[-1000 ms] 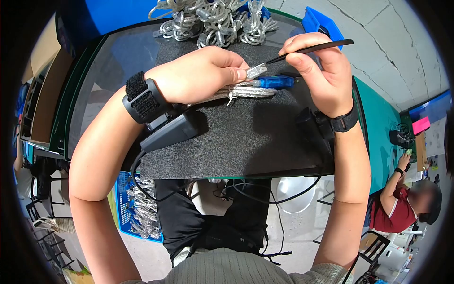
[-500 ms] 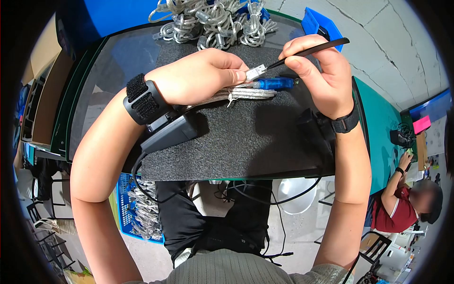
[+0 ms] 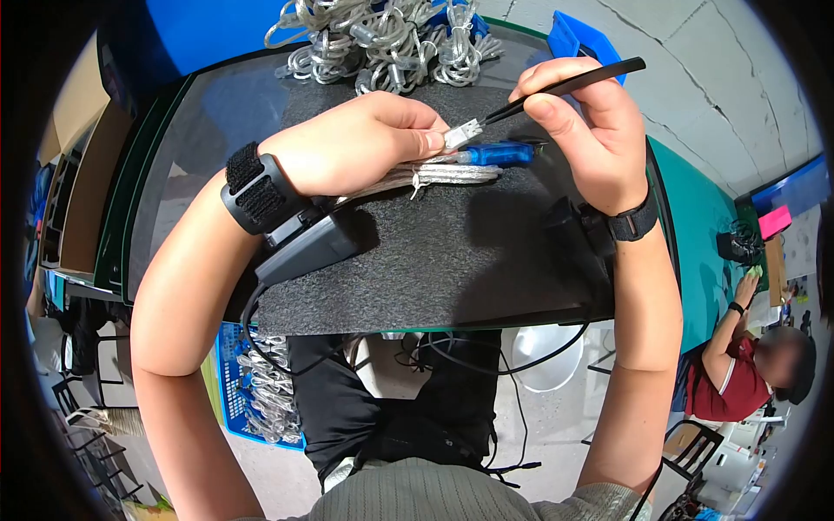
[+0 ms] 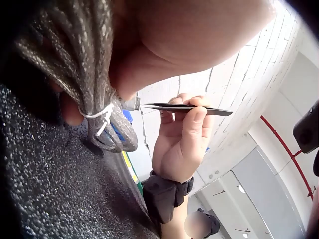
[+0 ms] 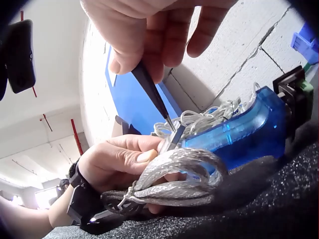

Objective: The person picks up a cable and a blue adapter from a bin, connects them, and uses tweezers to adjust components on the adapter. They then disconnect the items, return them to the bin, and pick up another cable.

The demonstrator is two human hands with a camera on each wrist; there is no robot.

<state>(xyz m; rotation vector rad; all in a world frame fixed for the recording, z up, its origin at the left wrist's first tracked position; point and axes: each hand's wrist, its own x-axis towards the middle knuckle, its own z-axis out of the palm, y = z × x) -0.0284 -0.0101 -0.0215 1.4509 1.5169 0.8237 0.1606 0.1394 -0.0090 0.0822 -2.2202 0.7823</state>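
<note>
Between thumb and fingers, my left hand (image 3: 360, 143) pinches a metal USB plug (image 3: 464, 133), its open end facing right. Black tweezers (image 3: 582, 82) are held by my right hand (image 3: 599, 143), their fine tips right at the plug's mouth. In the right wrist view the tweezers (image 5: 152, 92) slope down to the plug (image 5: 174, 137). Below the left hand, a coiled clear-jacketed cable (image 3: 456, 174) is bound with a white tie (image 4: 103, 118). Beside the coil lies a translucent blue connector housing (image 3: 502, 154), its dark end to the right.
Several bundled clear cables (image 3: 382, 43) are piled at the back of the dark mat (image 3: 400, 269). A blue bin (image 3: 578, 39) stands at the back right. A blue basket (image 3: 230, 373) of cable bundles sits low on the left. Another person (image 3: 730, 373) is at the far right.
The USB plug has turned to show its flat face and shifted slightly left. The tweezer tips have moved left with it. Both hands keep their holds.
</note>
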